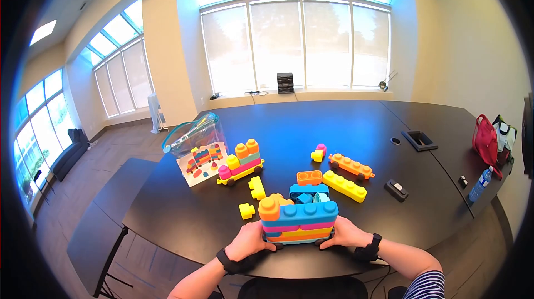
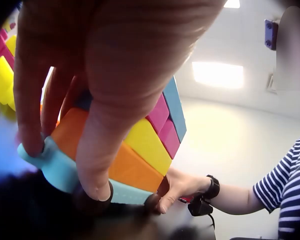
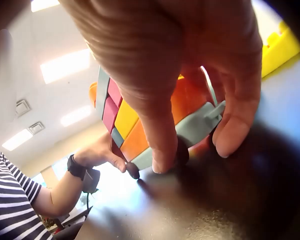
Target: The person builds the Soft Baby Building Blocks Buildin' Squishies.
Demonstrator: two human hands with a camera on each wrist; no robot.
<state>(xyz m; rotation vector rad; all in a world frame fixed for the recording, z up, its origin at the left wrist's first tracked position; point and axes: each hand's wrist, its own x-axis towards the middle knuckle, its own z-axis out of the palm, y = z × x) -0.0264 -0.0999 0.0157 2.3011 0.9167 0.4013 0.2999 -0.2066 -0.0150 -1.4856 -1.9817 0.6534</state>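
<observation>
Both hands grip a toy train car of stacked building blocks (image 1: 300, 225) at the table's near edge. Its layers are light blue, orange, yellow, pink and blue, with an orange block on the top left. My left hand (image 1: 248, 241) holds the left end low down, thumb by a black wheel. At the other end, my right hand (image 1: 347, 233) grips the base, its thumb (image 3: 162, 145) against the side near another wheel. In the right wrist view, a front wheel (image 3: 133, 170) shows close over the table. Just behind the car lie blue blocks (image 1: 308, 190).
A second block car (image 1: 241, 172) stands left, before a clear zip bag (image 1: 208, 131) with a picture card (image 1: 201, 164). Yellow blocks (image 1: 257, 188), a long yellow block (image 1: 345, 186) and an orange wheeled base (image 1: 351, 166) lie around. Right are a black device (image 1: 396, 190) and a bottle (image 1: 480, 184).
</observation>
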